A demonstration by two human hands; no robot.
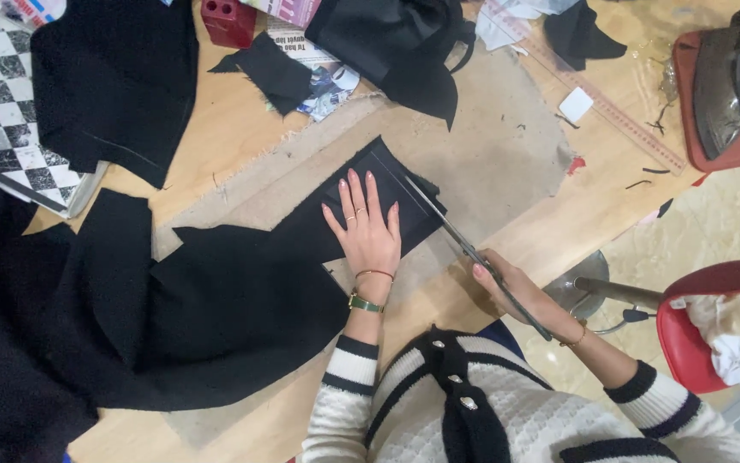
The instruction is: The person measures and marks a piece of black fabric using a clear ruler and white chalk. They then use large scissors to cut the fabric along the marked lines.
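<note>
Wooden table (pixel 216 141): left hand (pixel 366 227) flat on black fabric (pixel 361 201), right hand (pixel 507 283) in closed grip on scissors (pixel 464 244).

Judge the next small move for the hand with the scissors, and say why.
Probably close the scissors and slide them further along the edge of the black fabric. The right hand has the blades at that edge, and the left hand lies flat on the cloth, pinning it to the table.
</note>
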